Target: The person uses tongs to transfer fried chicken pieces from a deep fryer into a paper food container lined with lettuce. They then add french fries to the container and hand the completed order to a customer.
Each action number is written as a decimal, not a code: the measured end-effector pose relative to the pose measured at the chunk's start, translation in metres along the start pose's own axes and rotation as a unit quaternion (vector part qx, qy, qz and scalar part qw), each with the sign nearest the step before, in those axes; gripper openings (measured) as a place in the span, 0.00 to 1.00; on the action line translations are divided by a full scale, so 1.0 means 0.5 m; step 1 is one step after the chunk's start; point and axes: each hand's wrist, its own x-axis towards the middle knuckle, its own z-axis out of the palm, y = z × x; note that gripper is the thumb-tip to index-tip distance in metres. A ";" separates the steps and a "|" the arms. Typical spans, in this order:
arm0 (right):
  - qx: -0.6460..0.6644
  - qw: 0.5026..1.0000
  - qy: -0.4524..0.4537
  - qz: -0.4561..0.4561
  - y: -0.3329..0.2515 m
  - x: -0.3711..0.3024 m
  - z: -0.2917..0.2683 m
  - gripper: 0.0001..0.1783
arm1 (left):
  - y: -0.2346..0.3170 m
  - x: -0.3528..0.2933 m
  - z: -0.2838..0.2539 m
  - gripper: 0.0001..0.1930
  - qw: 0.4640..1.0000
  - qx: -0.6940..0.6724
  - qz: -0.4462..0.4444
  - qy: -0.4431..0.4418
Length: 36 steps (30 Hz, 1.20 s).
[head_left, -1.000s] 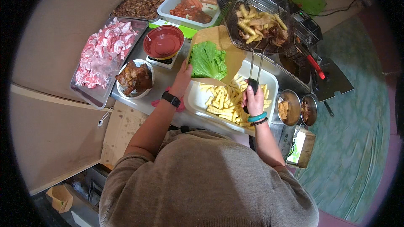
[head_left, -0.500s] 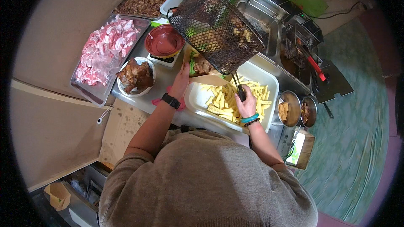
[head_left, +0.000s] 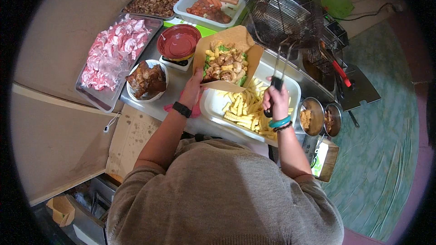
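Note:
My left hand (head_left: 194, 89) grips the near left side of a brown paper food box (head_left: 252, 50). Inside it lie pieces of cooked meat (head_left: 229, 63), yellow chunks and green leaves. My right hand (head_left: 278, 98) is closed round the black handle of a wire fryer basket (head_left: 284, 15). That basket hangs tilted over the fryer, beyond the box and to its right; its mesh is blurred, so what it holds is hard to tell. Below both hands is a white tub (head_left: 207, 108) of crinkle-cut fries (head_left: 243, 111); the box's near edge overhangs it.
Left stand a tray of raw sliced meat (head_left: 116, 47), a bowl of browned meat (head_left: 146, 80) and a red bowl (head_left: 178, 42) on a scale. Behind is a tub with sausages (head_left: 210, 9). A red-handled tool (head_left: 340, 72) and steel bowls (head_left: 312, 117) are right.
My right hand has swung the fryer basket from above the paper box up and right over the fryer. The box's contents and the sausage tub now show. My left hand keeps its hold.

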 end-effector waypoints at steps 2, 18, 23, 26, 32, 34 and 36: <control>0.035 0.999 -0.013 -0.006 -0.046 0.024 -0.001 0.20 | -0.023 0.017 -0.037 0.29 0.997 -0.069 -0.017 -0.043; 0.462 0.861 -0.108 0.184 -0.223 0.262 -0.076 0.13 | -0.001 -0.090 0.033 0.31 0.994 0.040 -0.095 -0.022; 0.446 0.868 -0.058 0.211 -0.229 0.309 -0.068 0.16 | 0.020 -0.119 0.095 0.32 0.969 0.232 -0.088 0.016; 0.410 0.894 -0.011 0.180 -0.209 0.319 -0.068 0.17 | -0.015 -0.107 0.077 0.32 0.965 0.238 -0.110 -0.004; 0.112 0.975 0.027 0.190 -0.147 0.283 -0.088 0.26 | -0.045 -0.102 0.061 0.34 0.964 0.255 -0.062 -0.034; -0.057 0.979 0.065 0.184 -0.167 0.269 -0.116 0.30 | -0.058 -0.099 0.047 0.34 0.963 0.259 -0.050 -0.052; -0.612 0.783 0.100 0.051 -0.227 0.283 -0.192 0.33 | -0.048 -0.101 0.058 0.35 0.964 0.251 -0.057 -0.062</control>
